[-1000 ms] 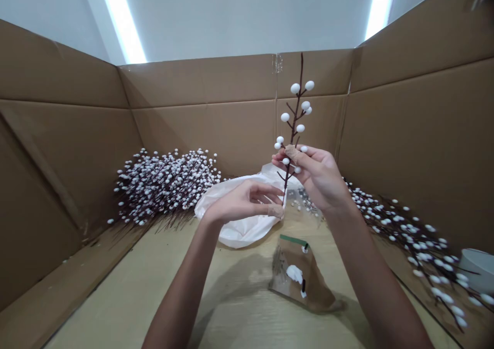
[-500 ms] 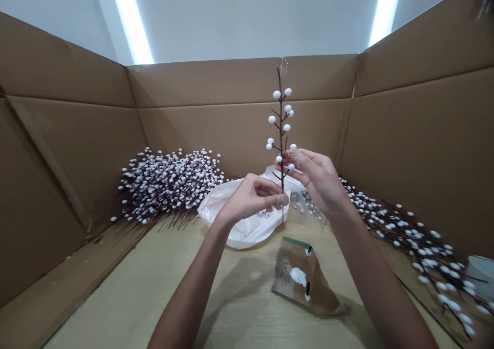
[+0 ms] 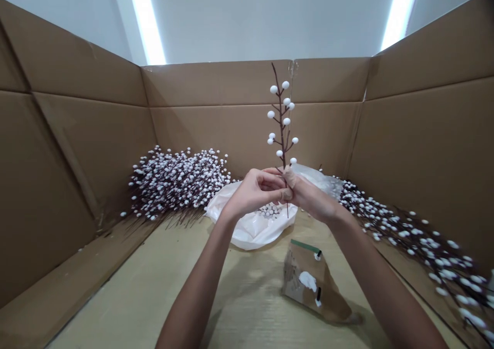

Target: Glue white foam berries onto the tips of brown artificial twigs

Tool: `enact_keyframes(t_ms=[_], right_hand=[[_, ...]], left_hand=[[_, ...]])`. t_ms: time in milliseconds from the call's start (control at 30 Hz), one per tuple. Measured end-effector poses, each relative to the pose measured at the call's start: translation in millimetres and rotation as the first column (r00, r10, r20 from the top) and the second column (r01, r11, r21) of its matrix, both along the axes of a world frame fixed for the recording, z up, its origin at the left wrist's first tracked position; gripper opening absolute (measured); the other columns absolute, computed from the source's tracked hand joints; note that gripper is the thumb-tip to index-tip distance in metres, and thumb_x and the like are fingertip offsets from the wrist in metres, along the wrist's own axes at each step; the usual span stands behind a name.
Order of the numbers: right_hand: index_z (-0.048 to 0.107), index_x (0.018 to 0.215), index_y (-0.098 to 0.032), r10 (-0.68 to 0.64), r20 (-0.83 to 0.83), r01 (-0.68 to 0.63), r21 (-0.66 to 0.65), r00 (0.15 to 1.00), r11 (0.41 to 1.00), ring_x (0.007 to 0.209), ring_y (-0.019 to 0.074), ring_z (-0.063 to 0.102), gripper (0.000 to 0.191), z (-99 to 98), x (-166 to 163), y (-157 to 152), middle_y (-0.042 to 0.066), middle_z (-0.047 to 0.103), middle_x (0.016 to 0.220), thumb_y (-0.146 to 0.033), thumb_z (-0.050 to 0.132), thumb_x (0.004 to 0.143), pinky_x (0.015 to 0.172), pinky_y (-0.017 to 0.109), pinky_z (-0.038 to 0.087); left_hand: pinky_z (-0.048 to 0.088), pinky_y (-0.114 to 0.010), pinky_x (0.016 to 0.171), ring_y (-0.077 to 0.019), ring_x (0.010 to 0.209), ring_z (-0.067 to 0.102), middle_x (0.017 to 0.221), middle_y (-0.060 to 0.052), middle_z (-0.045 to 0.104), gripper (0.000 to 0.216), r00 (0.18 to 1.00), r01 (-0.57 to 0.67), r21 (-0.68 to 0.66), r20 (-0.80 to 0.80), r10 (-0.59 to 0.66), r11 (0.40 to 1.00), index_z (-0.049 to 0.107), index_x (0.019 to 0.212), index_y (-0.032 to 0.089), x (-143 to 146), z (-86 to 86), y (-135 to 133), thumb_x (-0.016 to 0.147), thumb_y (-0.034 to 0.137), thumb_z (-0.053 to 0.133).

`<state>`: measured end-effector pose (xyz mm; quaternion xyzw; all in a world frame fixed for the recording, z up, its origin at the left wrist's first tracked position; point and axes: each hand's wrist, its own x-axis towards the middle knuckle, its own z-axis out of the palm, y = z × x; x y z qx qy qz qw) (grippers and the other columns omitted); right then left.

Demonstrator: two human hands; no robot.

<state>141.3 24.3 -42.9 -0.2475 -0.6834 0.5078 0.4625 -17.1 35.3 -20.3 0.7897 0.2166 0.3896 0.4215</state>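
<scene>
The left hand point(image 3: 259, 187) is closed at the fingertips on the lower stem of the sprig point(image 3: 282, 127). The right hand point(image 3: 309, 193) is pinched on the same stem slightly higher, both hands close together. The sprig stands nearly upright, white balls above the grip. Behind the hands, the white bag point(image 3: 250, 236) bears loose beads point(image 3: 270, 211). The cardboard block point(image 3: 328, 292) sits nearer, on the table point(image 3: 146, 287).

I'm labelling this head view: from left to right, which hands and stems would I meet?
Dense bundle of brown stems with round white berries, left hand, single upright brown twig with round white berries, right hand, looser spread of white-berried brown stems.
</scene>
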Motion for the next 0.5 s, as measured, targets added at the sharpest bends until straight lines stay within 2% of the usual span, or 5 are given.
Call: enact_keyframes(t_ms=[100,200,367,500], right_hand=[[0.05,0.129,-0.023,-0.018,0.1,0.016,0.018,0.995,1.0,0.105,0.0204,0.057,0.06,-1.7,-1.4,0.8,0.01,0.058,0.123,-0.061,0.053,0.083,0.087,0.035,0.049],[0.052,0.125,-0.019,-0.031,0.145,0.017,0.094,0.989,0.995,0.116,0.024,0.051,0.057,-0.2,-2.1,-0.4,0.011,0.055,0.124,-0.054,0.061,0.08,0.097,0.039,0.045],[0.05,0.122,-0.019,-0.056,0.204,0.027,0.141,0.977,0.99,0.11,0.0239,0.052,0.052,-3.2,-2.7,2.7,0.009,0.057,0.114,-0.044,0.066,0.08,0.095,0.041,0.044],[0.053,0.111,-0.019,-0.069,0.225,0.039,0.137,0.972,0.99,0.1,0.0222,0.054,0.044,-7.6,-5.8,5.5,0.007,0.057,0.107,-0.045,0.066,0.079,0.085,0.038,0.046]], left_hand=[[0.047,-0.019,0.052,-0.0093,0.057,0.057,0.065,-0.002,0.06,0.002,1.0,-0.014,-0.033,0.003,0.014,0.999,0.067,0.062,0.01,-1.5,1.3,-0.1,0.063,0.01,0.066],[0.044,-0.017,0.05,-0.0077,0.057,0.055,0.065,-0.001,0.059,0.004,0.999,-0.025,-0.029,-0.03,0.024,0.999,0.066,0.061,0.009,-2.5,2.8,-0.4,0.06,0.007,0.063],[0.046,-0.02,0.055,-0.0094,0.061,0.056,0.069,-0.002,0.061,0.009,0.997,0.001,0.004,-0.072,0.0,1.0,0.068,0.068,0.008,-6.7,1.7,4.1,0.062,0.011,0.062],[0.046,-0.022,0.056,-0.0101,0.061,0.056,0.067,-0.002,0.061,0.009,0.991,0.016,0.009,-0.129,-0.014,1.0,0.068,0.069,0.009,-11.9,1.6,6.7,0.062,0.012,0.063]])
